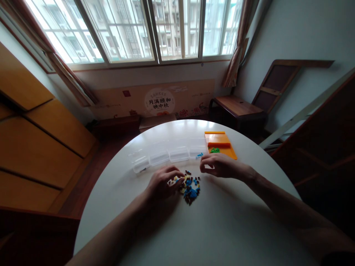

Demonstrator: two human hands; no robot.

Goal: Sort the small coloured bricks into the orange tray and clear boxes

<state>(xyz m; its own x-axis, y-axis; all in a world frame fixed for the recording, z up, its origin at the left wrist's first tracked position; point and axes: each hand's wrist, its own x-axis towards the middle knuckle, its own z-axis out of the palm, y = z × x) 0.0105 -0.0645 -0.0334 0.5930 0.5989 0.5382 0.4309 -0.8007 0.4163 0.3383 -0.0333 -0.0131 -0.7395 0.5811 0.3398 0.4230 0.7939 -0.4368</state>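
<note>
A loose pile of small toy building bricks [191,191], mostly blue, brown and yellow, lies on the white round table. My left hand [164,181] rests at the pile's left side, its fingers apart and its tips among the pieces. To the pile's upper right is my right hand [217,165], held just above the table with thumb and fingers drawn together; anything between the tips is too small to make out. Just beyond its fingertips, a few light blue bricks [199,155] sit in the rightmost compartment of a clear plastic tray [159,157].
An orange tray [231,152] behind my right hand holds green bricks [215,150]. The clear tray's compartments curve along the far side of the table [194,236]. Past the table's edge stand a wooden chair [240,105] and, at left, wooden cabinets [39,147].
</note>
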